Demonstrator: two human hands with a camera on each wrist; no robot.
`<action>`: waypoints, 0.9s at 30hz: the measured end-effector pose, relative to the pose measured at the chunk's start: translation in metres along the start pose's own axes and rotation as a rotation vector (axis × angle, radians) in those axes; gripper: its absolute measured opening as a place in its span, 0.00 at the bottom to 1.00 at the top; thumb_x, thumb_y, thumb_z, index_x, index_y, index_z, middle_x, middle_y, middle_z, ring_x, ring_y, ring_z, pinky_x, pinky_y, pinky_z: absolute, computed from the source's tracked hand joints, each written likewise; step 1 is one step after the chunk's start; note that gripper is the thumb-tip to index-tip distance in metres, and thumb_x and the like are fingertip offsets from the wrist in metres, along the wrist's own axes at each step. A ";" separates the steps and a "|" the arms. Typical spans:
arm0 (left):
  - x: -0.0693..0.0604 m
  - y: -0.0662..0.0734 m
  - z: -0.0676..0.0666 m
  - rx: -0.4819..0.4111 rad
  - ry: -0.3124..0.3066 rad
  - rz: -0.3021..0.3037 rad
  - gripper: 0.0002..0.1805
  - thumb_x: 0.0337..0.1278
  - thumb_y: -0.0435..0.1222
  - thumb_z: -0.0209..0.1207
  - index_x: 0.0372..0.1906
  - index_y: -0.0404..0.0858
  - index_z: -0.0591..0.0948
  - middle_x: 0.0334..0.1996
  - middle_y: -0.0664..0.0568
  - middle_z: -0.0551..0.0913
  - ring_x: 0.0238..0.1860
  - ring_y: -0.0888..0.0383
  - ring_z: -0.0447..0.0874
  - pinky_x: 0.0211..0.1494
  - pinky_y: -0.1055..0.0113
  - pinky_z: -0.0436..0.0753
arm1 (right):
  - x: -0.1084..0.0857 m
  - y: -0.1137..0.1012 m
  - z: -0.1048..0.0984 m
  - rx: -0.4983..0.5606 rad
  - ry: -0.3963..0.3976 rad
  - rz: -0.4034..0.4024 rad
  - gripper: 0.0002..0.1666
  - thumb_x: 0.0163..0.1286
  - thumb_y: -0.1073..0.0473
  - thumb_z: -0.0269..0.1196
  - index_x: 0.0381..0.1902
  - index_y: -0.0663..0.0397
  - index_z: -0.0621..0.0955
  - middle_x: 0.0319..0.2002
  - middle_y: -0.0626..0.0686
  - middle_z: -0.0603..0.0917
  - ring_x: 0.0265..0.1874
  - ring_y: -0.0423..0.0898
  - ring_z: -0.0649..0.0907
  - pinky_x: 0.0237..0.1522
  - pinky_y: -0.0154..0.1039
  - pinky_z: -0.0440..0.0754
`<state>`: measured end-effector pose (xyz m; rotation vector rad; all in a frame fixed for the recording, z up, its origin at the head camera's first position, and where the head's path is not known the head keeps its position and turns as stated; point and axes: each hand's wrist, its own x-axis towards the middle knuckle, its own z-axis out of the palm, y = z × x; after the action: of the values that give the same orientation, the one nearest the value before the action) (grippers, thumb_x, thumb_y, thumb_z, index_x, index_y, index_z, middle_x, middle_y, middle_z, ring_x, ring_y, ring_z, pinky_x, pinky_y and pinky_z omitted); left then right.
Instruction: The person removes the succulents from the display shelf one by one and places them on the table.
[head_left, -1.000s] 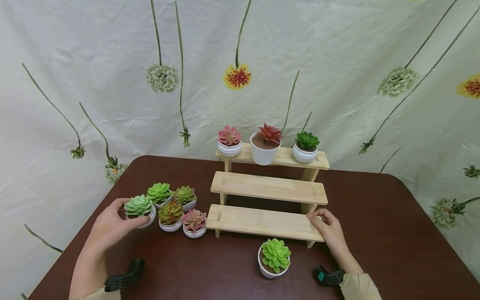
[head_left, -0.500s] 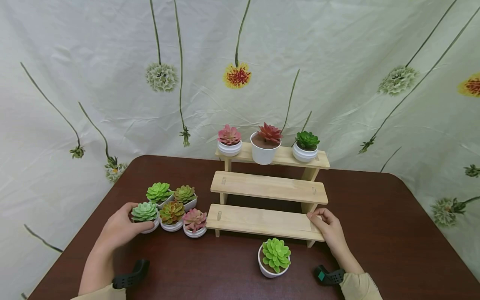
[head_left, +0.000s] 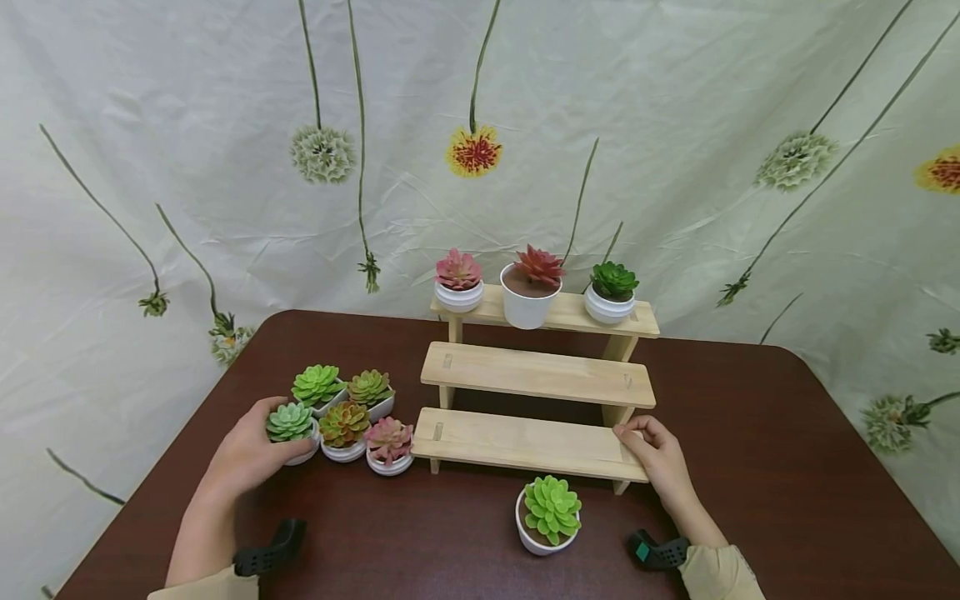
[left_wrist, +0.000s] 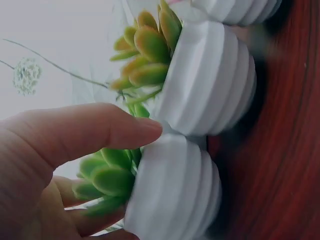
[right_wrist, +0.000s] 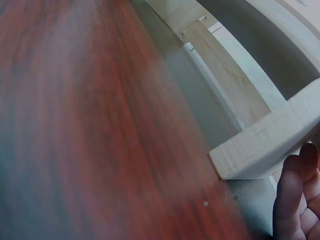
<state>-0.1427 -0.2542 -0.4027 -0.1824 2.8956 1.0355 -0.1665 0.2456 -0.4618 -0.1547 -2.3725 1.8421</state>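
Note:
At the left of the head view, my left hand (head_left: 247, 450) holds a pale green succulent in a ribbed white pot (head_left: 290, 425), thumb on the near side and fingers behind. The left wrist view has the thumb at the rim of that pot (left_wrist: 172, 187), right beside the pot of an orange-green succulent (left_wrist: 210, 75). My right hand (head_left: 660, 462) pinches the right end of the lowest step of a three-tier wooden stand (head_left: 517, 442). In the right wrist view its curled fingers (right_wrist: 290, 195) lie against the stand's wooden leg (right_wrist: 270, 140).
Several potted succulents cluster by the left hand, among them a pink one (head_left: 388, 442). Three more pots, one a taller white pot (head_left: 528, 304), line the stand's top tier. A bright green succulent (head_left: 551, 508) stands in front of the stand on the dark table (head_left: 420, 542).
My left hand has moved right and slightly down with the pale green succulent, bringing it close against the orange-green one. The right hand and the stand have stayed put.

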 end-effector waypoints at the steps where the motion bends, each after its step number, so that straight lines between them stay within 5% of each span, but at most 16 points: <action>1: 0.000 0.002 0.001 -0.004 0.016 0.022 0.48 0.49 0.48 0.65 0.66 0.24 0.55 0.60 0.25 0.61 0.59 0.31 0.61 0.54 0.37 0.65 | 0.000 0.000 0.000 0.001 0.000 0.000 0.13 0.64 0.59 0.63 0.38 0.66 0.76 0.24 0.41 0.79 0.22 0.38 0.75 0.25 0.31 0.72; 8: -0.007 0.024 -0.001 -0.024 0.174 0.158 0.43 0.49 0.40 0.66 0.65 0.23 0.59 0.57 0.28 0.66 0.58 0.33 0.62 0.52 0.37 0.66 | 0.003 -0.002 -0.002 -0.010 0.007 0.001 0.14 0.63 0.57 0.64 0.38 0.65 0.77 0.22 0.43 0.77 0.20 0.39 0.74 0.24 0.31 0.71; 16: -0.014 0.070 0.007 -0.181 0.275 0.131 0.36 0.56 0.49 0.62 0.65 0.34 0.65 0.61 0.36 0.67 0.59 0.38 0.64 0.55 0.41 0.66 | 0.003 0.000 0.001 -0.007 0.003 0.002 0.13 0.63 0.58 0.64 0.37 0.64 0.77 0.25 0.42 0.79 0.22 0.39 0.74 0.25 0.31 0.71; 20: -0.008 0.092 0.022 -0.277 0.300 0.201 0.31 0.56 0.47 0.62 0.60 0.35 0.71 0.57 0.40 0.74 0.57 0.43 0.69 0.57 0.46 0.68 | 0.002 0.003 0.003 0.005 -0.007 0.009 0.13 0.63 0.59 0.63 0.38 0.64 0.77 0.26 0.42 0.80 0.23 0.39 0.75 0.26 0.31 0.71; 27: 0.011 0.127 0.042 -0.428 0.247 0.332 0.28 0.54 0.42 0.65 0.58 0.35 0.72 0.54 0.43 0.76 0.55 0.49 0.73 0.58 0.55 0.72 | 0.002 0.003 0.000 0.009 0.005 0.008 0.13 0.63 0.59 0.63 0.38 0.64 0.77 0.26 0.42 0.80 0.23 0.39 0.76 0.26 0.32 0.72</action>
<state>-0.1693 -0.1310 -0.3563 0.1736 2.9333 1.8045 -0.1691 0.2464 -0.4649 -0.1685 -2.3632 1.8535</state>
